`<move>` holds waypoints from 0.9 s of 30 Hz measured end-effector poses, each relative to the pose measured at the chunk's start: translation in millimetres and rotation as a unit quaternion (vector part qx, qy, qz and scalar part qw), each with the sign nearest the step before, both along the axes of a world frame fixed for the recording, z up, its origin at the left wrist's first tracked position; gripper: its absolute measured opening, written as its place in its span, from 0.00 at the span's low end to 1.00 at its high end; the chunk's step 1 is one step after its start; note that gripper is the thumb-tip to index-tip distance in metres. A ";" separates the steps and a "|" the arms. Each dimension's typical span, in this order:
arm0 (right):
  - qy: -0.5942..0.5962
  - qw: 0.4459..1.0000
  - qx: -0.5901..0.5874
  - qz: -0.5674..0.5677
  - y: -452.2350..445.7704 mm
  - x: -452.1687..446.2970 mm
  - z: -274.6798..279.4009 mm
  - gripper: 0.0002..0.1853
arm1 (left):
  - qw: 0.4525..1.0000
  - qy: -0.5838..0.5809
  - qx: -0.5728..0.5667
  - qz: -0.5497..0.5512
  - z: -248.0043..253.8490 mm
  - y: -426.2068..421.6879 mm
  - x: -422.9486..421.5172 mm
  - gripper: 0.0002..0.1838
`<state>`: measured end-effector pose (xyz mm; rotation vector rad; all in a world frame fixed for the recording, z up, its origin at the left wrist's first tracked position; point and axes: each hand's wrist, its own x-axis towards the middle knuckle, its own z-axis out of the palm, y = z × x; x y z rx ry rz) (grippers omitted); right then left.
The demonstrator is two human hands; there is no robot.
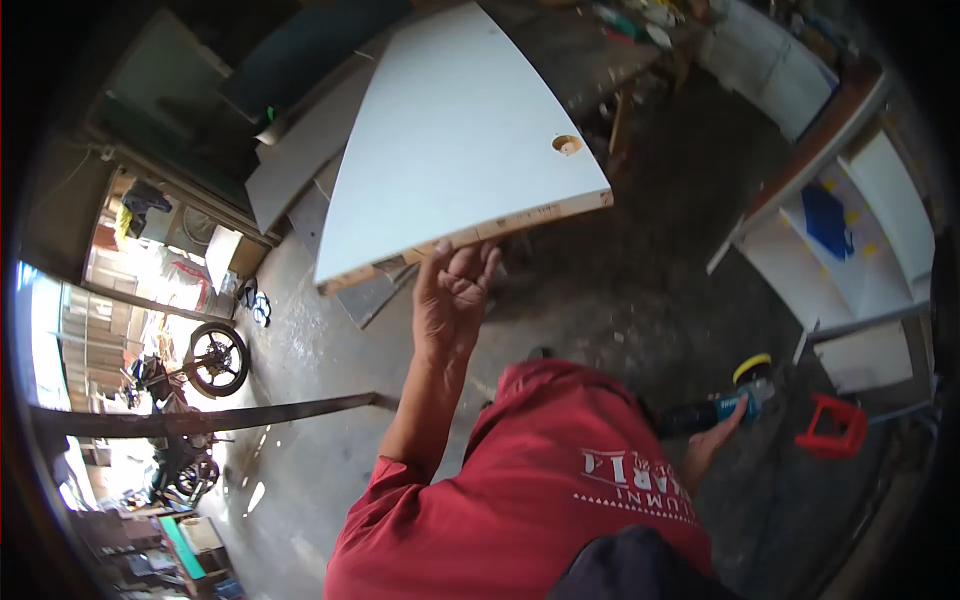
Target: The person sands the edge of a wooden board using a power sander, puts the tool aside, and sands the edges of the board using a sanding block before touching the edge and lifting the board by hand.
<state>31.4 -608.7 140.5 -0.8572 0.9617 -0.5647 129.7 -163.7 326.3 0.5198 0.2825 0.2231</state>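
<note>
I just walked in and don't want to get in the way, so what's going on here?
Someone in a red shirt is handling a large white flat panel with a raw wooden edge. Their left hand is at its near edge. Their right hand holds a teal-and-black power tool with a yellow round pad, out to the side, away from the panel. Whether it is running, I can't tell.
</note>
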 end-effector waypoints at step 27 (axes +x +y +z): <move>0.180 0.956 -0.152 0.173 244.6 -27.2 33.2 0.23 | 0.342 -0.142 0.919 -0.131 -262.7 89.0 230.7 0.38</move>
